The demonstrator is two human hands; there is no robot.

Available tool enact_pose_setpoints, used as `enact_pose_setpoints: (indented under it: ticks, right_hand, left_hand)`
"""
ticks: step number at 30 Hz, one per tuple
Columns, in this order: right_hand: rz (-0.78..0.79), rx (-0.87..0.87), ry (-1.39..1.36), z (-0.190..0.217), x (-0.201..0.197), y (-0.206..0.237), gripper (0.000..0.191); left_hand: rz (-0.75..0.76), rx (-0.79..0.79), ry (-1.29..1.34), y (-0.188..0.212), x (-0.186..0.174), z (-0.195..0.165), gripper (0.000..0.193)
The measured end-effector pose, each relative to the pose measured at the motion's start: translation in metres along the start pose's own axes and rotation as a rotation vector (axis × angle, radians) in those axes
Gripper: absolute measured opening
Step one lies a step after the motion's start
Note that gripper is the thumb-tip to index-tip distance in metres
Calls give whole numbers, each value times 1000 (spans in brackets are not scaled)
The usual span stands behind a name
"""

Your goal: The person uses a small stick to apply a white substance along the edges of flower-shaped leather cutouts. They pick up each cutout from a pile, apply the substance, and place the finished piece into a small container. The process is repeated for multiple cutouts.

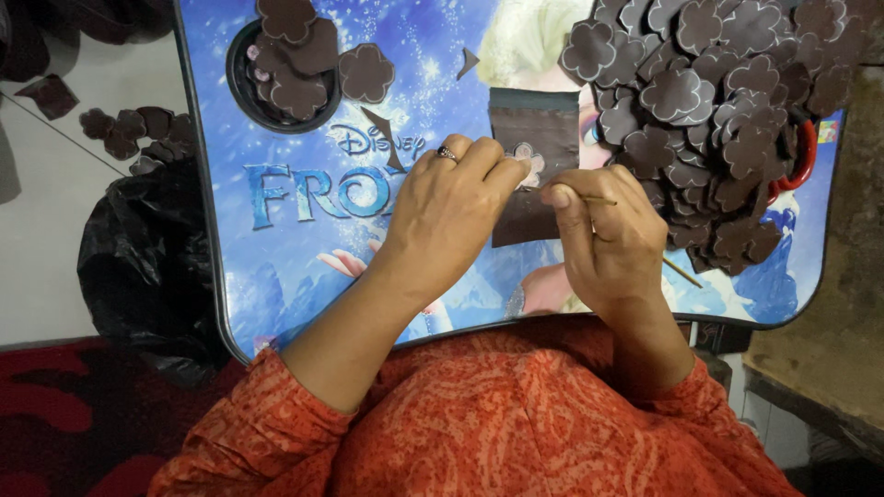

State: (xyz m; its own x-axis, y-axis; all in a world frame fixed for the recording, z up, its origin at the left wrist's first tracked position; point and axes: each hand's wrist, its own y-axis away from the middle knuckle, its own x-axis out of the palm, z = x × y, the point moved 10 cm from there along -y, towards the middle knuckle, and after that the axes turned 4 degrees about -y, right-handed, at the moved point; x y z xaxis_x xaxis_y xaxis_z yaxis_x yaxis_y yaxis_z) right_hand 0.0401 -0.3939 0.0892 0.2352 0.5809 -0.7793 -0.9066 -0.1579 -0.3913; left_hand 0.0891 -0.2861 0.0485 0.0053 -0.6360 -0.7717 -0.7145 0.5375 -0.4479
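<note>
A dark brown rectangular sheet (539, 138) lies on the blue printed lap table (304, 230). My left hand (451, 216), with a ring on one finger, presses a small flower-shaped template (527, 164) onto the sheet. My right hand (603, 244) holds a thin pencil-like stick (681, 271) with its tip at the template's edge. A large heap of dark brown flower cut-outs (709, 101) sits at the table's right, close to my right hand.
A round black cup holder (241, 87) at the table's top left holds several flower cut-outs. Small scraps (468, 63) lie near it. A black plastic bag (143, 262) and more cut-outs (129, 129) lie on the floor at the left.
</note>
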Motion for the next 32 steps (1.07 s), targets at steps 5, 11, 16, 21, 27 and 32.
enact_pose_setpoints:
  ticks: [5,11,16,21,27,32]
  right_hand:
    - [16,55,14,-3,-1,2,6]
    - [-19,43,-23,-1,-5,1,9]
    - [-13,53,5,-3,0,0,7]
    - [2,43,-19,-2,3,2,8]
    - [22,62,-37,5,9,-2,6]
    - [22,72,-41,20,-38,-29,6]
  left_hand:
    - [5,-3,-7,0,1,1,25]
    - [7,-18,20,2,1,5,23]
    - [-12,-29,63,1,0,8,18]
    - [-27,-20,59,1,1,8,12]
    - [-25,-21,62,1,2,10,13]
    - [-14,-26,63,1,4,10,15]
